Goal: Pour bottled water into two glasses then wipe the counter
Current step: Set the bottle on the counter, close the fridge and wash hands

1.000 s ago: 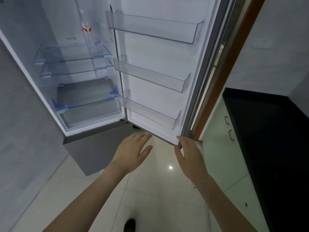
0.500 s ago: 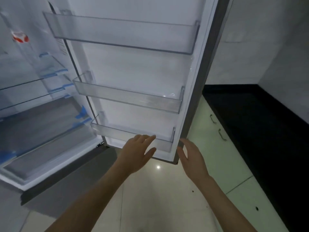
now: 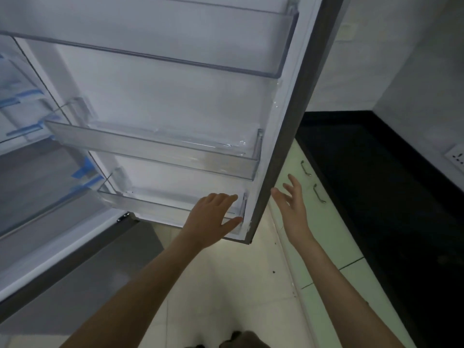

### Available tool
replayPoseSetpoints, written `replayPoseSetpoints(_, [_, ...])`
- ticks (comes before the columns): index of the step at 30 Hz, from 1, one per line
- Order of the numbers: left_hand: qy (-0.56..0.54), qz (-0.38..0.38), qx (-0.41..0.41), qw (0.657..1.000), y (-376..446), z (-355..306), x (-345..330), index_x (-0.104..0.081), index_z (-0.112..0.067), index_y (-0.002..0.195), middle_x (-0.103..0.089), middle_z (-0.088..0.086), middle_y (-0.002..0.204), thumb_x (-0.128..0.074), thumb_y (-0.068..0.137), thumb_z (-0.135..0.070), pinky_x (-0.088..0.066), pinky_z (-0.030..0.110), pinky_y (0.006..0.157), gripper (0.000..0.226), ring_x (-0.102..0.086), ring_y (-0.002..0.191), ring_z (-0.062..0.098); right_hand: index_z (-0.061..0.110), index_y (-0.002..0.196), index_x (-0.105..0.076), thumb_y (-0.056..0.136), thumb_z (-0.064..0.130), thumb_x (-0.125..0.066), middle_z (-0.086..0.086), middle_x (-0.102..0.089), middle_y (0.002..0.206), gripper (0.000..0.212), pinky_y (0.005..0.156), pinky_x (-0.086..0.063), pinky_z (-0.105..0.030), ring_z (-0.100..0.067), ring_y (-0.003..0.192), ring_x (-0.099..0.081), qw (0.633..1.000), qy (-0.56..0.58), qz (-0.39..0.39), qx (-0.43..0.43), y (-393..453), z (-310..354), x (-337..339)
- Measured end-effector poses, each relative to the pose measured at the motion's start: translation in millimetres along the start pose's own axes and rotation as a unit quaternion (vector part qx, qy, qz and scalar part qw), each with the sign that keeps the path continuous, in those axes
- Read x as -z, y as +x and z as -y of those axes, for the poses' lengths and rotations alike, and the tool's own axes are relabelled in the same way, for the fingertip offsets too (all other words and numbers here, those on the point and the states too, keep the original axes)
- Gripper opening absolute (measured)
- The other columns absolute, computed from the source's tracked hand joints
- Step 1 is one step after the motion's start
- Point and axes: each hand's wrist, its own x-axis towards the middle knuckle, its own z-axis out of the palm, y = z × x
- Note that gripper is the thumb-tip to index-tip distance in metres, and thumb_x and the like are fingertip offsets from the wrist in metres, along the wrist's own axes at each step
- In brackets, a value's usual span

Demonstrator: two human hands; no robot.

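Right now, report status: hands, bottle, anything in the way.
Left hand open at lowest door bin. Right hand open, off fridge door edge. No bottle in view.

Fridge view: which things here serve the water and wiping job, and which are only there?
Job: counter; left hand on the fridge door; right hand, free.
Only there: door bins, cabinet handles, wall socket. No bottle or glasses visible.

The fridge door is standing open ahead of the left fingers, which are lying at its lowest shelf. The right fingers are hovering just right of the door's edge, with the counter lying further right.
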Motion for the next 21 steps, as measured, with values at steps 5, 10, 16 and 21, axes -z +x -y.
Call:
replayPoseSetpoints(5, [0.005,0.039,0.035,0.999,6.1,-5.5,-22.5,-0.051,-0.024,0.132,-0.057,-0.004,0.129,-0.045,0.089,-0.063,-0.04,0.032,0.099,0.058,-0.051,0.116,0.015,0.037,0.139,-0.033,0.094,0.028,-0.06,0.011,-0.043,0.139,0.053,0.081,-0.044,-0.006,0.016,0.11,-0.046,0.998,0.03,0.055,0.015,36.0,-5.2,1.4])
replayPoseSetpoints(10, [0.026,0.058,0.076,0.995,7.6,-12.6,-33.7,-0.058,-0.023,0.122,-0.062,-0.004,0.117,-0.045,0.087,-0.066,-0.046,0.03,0.088,0.057,-0.056,0.103,0.014,0.026,0.141,-0.034,0.091,0.021,-0.064,0.013,-0.052,0.128,0.059,0.086,-0.048,-0.009,0.009,0.109,-0.055,0.995,0.045,0.081,0.031,60.3,-8.5,3.4])
replayPoseSetpoints(16, [0.072,0.054,0.091,0.992,6.2,-15.3,-40.7,-0.065,-0.02,0.108,-0.067,-0.003,0.098,-0.04,0.088,-0.066,-0.045,0.03,0.081,0.056,-0.059,0.086,0.016,0.011,0.139,-0.041,0.085,0.029,-0.065,-0.007,-0.062,0.123,0.062,0.092,-0.054,-0.028,-0.016,0.108,-0.062,0.995,0.029,0.082,0.051,72.0,-11.8,3.4])
replayPoseSetpoints(21, [0.059,0.025,0.084,0.994,-2.1,-13.5,-46.0,-0.066,-0.019,0.104,-0.068,-0.003,0.093,-0.041,0.091,-0.062,-0.039,0.025,0.077,0.051,-0.057,0.081,0.014,0.014,0.137,-0.045,0.087,0.031,-0.066,-0.005,-0.064,0.12,0.057,0.089,-0.054,-0.026,-0.013,0.105,-0.063,0.996,0.022,0.062,0.054,63.9,-14.1,1.8])
